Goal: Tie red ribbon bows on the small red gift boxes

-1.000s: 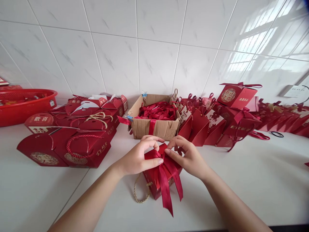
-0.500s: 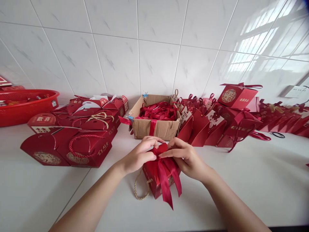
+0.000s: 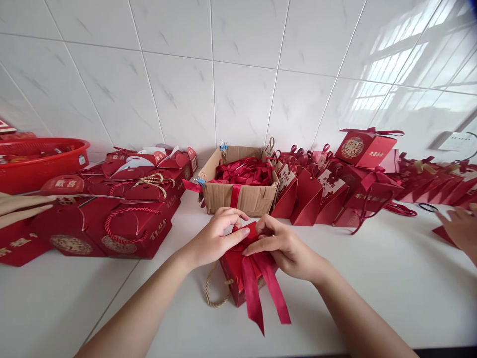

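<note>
The small red paper gift box (image 3: 238, 271) sits just in front of the brown cardboard box (image 3: 238, 191). Both hands meet on top: left hand (image 3: 214, 241) and right hand (image 3: 285, 248) pinch the red ribbon (image 3: 261, 286). Its tails hang toward the person.

A home kitchen-like counter (image 3: 372, 278), white-tiled wall (image 3: 242, 74), crowded with red gift boxes (image 3: 122, 219).

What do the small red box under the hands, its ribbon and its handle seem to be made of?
The red box looks like thin matte card, with sharp folded edges. The ribbon looks like satin fabric, slightly glossy, with limp hanging tails. The handle seems to be twisted beige cord, possibly paper or cotton.
</note>
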{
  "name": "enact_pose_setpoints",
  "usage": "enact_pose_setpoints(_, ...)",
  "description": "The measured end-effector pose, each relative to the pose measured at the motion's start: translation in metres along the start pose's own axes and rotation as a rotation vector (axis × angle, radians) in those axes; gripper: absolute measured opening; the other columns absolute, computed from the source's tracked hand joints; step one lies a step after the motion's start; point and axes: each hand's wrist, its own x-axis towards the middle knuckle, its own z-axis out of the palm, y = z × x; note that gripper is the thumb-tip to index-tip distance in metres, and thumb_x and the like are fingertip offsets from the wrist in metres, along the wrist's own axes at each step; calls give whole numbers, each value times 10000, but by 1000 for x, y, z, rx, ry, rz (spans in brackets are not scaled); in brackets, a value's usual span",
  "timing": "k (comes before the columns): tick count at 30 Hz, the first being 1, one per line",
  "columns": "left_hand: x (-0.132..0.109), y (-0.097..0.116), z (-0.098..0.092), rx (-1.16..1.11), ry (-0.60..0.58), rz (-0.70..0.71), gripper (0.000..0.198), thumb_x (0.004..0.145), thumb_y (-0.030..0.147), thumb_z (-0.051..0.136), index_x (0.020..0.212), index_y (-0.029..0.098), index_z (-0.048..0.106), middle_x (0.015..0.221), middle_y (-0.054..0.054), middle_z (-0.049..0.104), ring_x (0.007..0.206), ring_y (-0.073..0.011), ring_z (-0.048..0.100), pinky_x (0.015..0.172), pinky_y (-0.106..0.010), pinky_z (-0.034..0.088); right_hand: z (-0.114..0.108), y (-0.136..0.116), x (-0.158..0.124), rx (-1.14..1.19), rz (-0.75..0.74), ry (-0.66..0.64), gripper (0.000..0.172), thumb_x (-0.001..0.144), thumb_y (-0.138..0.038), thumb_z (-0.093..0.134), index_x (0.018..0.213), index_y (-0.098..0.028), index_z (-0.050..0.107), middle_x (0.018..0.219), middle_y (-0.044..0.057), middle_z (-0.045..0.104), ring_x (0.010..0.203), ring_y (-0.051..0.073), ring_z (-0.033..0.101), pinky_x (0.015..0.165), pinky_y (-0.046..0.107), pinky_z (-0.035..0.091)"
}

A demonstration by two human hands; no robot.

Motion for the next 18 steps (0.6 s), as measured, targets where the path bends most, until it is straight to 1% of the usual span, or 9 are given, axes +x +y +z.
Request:
enact_pose_setpoints(6, 0, 6, 0, -46, -11, 24, 314, 827, 380, 577, 571, 209, 512, 1192, -26, 635, 1298, -264, 392, 1106, -445, 260, 1, 0, 1, 6, 20, 19, 427, 928, -96, 371, 1037, -306, 727, 922, 67, 474, 858, 171, 524, 701, 323, 510)
enact_pose_setpoints(10, -1, 7, 5, -61, 49, 26, 307, 791, 373, 615, 588, 209, 453, 1129, -42, 647, 1204, -262, 481, 1036, -425, 354, -1, -2, 1, -3, 26, 11, 421, 943, -122, 360, 1043, -303, 727, 881, 57, 451, 821, 159, 509, 692, 314, 516)
enact_pose_setpoints(12, -1, 7, 7, -37, 80, -2, 322, 759, 389, 647, 589, 211, 439, 1110, -56, 636, 1188, -273, 483, 1020, -429, 365, -2, -3, 1, -9, 24, 2, 418, 945, -124, 360, 1038, -295, 730, 865, 52, 441, 802, 153, 501, 692, 312, 519)
enact_pose_setpoints(16, -1, 4, 7, 53, 107, -100, 358, 688, 476, 694, 584, 210, 478, 1117, -83, 593, 1191, -307, 442, 1026, -477, 345, -3, -4, 1, -9, 19, -16, 423, 944, -112, 351, 1009, -269, 738, 863, 52, 448, 782, 144, 501, 679, 304, 520)
enact_pose_setpoints(18, -1, 4, 6, 112, 127, -99, 379, 665, 507, 703, 582, 212, 480, 1109, -77, 590, 1193, -313, 419, 1038, -498, 324, -4, -4, 1, -13, 17, -19, 432, 944, -109, 342, 998, -266, 740, 856, 51, 445, 774, 143, 500, 670, 303, 518)
